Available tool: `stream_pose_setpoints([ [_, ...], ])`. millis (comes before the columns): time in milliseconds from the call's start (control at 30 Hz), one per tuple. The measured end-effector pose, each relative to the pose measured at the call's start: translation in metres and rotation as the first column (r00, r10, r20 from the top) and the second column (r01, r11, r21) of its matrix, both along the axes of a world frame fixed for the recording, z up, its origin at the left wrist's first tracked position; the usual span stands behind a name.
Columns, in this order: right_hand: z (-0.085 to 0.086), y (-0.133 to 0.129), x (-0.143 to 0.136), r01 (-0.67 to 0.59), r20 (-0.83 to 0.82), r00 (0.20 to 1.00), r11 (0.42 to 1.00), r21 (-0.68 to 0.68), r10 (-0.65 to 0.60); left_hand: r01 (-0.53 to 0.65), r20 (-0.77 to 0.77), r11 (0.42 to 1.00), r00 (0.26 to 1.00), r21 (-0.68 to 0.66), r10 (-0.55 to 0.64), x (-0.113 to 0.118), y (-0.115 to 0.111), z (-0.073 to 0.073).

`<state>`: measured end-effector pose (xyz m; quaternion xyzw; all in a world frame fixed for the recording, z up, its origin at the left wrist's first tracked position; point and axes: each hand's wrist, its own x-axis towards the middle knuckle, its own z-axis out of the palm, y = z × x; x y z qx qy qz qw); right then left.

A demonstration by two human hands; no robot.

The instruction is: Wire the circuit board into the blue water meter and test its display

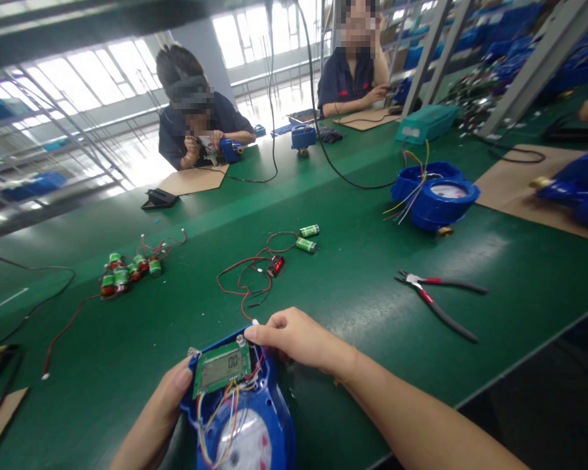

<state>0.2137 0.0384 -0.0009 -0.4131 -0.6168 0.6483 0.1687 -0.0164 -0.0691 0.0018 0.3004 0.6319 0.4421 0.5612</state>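
Note:
At the near edge of the bench is a blue water meter, its electronics compartment uncovered. Inside it a green circuit board carries a lit LCD reading zeros, and coloured wires run from the board over the round dial. My left hand grips the housing's left side, thumb on the rim beside the board. My right hand is closed at the far right corner, its thumb pressed near the board's corner and a small white connector; its other fingers are mostly hidden.
Beyond lie a small red-digit meter on wires and two green batteries. Several wired batteries sit left. Cutting pliers and another blue water meter are right. Two co-workers sit across the bench.

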Motion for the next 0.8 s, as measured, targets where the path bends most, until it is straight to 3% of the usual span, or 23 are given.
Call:
stream_pose_setpoints([
  [200, -0.0006, 0.0005, -0.0005, -0.006, 0.001, 1.000, 1.000, -0.004, 0.006, 0.022, -0.026, 1.000, 0.999, 0.011, -0.021, -0.0073, 0.0012, -0.0059],
  [800, 0.0011, 0.0007, 0.0003, -0.004, -0.001, 1.000, 1.000, 0.003, 0.004, 0.003, 0.010, 1.000, 1.000, -0.005, -0.003, -0.0019, -0.0019, -0.0014],
])
